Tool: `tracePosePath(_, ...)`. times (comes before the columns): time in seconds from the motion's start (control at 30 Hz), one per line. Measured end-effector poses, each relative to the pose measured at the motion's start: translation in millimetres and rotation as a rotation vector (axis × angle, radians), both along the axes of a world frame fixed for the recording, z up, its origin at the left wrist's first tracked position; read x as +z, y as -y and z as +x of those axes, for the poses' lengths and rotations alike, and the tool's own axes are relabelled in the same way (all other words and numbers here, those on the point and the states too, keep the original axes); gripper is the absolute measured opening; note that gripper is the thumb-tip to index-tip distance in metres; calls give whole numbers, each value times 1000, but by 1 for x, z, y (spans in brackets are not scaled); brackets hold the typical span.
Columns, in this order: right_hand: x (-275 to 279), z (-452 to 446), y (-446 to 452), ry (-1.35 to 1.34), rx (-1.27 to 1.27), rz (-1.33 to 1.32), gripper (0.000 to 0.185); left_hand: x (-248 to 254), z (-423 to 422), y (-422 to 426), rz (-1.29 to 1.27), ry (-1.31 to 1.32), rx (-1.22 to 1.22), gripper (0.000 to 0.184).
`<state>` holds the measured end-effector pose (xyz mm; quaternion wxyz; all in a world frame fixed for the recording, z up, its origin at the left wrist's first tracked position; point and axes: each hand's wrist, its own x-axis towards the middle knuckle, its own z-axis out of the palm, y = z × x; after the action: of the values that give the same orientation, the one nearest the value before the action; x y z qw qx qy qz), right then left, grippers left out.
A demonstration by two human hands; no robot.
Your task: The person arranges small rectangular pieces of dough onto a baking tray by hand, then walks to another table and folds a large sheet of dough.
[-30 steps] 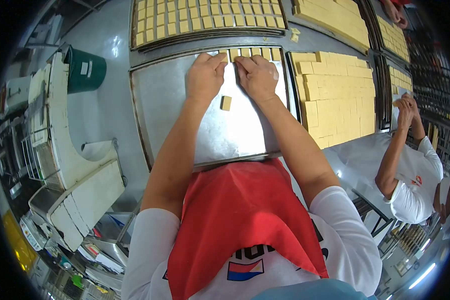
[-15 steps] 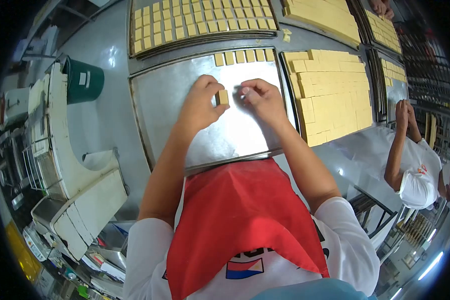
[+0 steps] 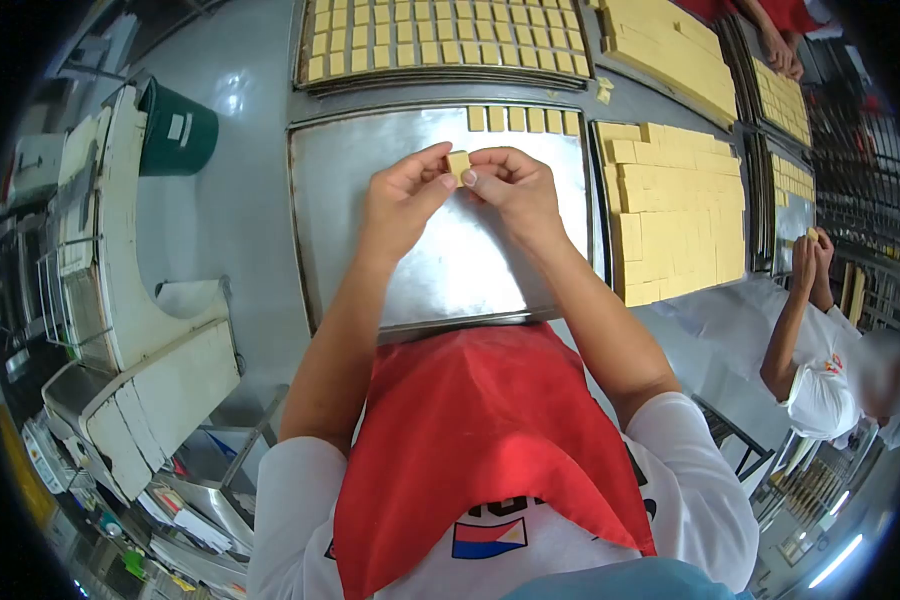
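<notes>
A small yellow dough block (image 3: 458, 164) is held up over a shiny metal tray (image 3: 355, 200). My left hand (image 3: 406, 198) pinches it from the left, between thumb and fingers. From the other side, the thumb and fingers of my right hand (image 3: 522, 196) close on the same block. Along the tray's far right edge stands a short row of similar blocks (image 3: 515, 120). Just right of the tray lies a large slab of yellow dough (image 3: 675, 210), scored into many blocks.
Beyond my tray, a stack of trays bears rows of blocks (image 3: 440, 40). Another dough slab (image 3: 670, 50) lies at the far right. A co-worker's hands (image 3: 810, 262) hold a block at right; another person's hands (image 3: 782, 52) are above. A green bin (image 3: 178, 128) stands left.
My right hand has moved left and now grips the block that my left hand alone was holding. The view has shifted slightly. The co-worker's hands at right now show a block.
</notes>
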<state>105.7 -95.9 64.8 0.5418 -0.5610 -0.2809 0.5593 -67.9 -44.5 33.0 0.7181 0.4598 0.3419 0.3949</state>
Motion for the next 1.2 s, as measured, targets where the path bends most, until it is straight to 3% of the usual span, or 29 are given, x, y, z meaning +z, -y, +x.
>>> tracePosePath(0.1,3,-5,0,73,23,14,23,-1,0,0,4,-109,36,41)
tracePosePath(0.43,-10,0,-12,74,57,-7,21,-9,-9,-23,-103,-114,-62,41)
tracePosePath(0.53,-15,5,-18,225,147,-56,23,-2,-10,-35,-57,-206,-140,44)
tracePosePath(0.6,-27,3,-19,643,118,121,23,7,-6,-41,359,-625,-135,42)
tracePosePath(0.63,-32,5,-19,643,119,120,23,4,-3,-40,358,-626,-135,42)
tracePosePath(0.7,-38,10,-19,1501,195,415,21,-2,2,-39,641,-914,-10,38)
tracePosePath(0.9,-58,11,-17,1561,0,586,11,-17,-4,-35,817,-842,0,37)
tracePosePath(1.2,-72,7,-51,1528,-104,488,9,-24,12,-52,813,-860,183,26)
